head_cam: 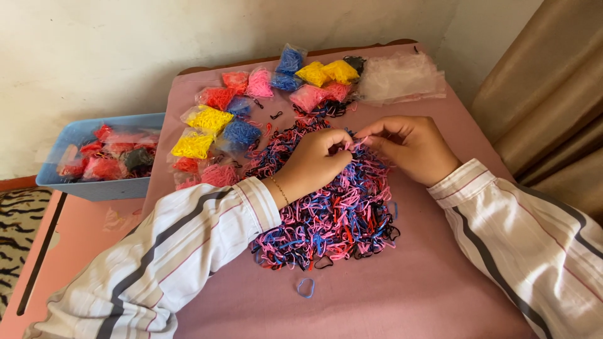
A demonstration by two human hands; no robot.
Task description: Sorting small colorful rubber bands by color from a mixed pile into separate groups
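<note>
Worktop (440, 295): mauve cloth cover, carries everything below.
Band pile (333, 201): loose pink, blue, black, red elastic loops, centre of worktop.
Basket (94, 185): blue plastic, off worktop's left edge, filled w/ red bags.
Bags (207, 119): small clear packs of sorted bands, yellow/blue/pink/red, behind pile.
Left hand (317, 160): over pile top, fingers pinched on pink band (355, 145).
Right hand (411, 147): fingertips closed on same band, opposite left.
Stray loop (306, 287): blue, alone, near pile's front edge.

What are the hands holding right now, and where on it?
Both hands, left hand and right hand, pinch small pink elastic bands between their fingertips, just above the mixed pile of bands. Which part of a band is pinched cannot be told.
</note>
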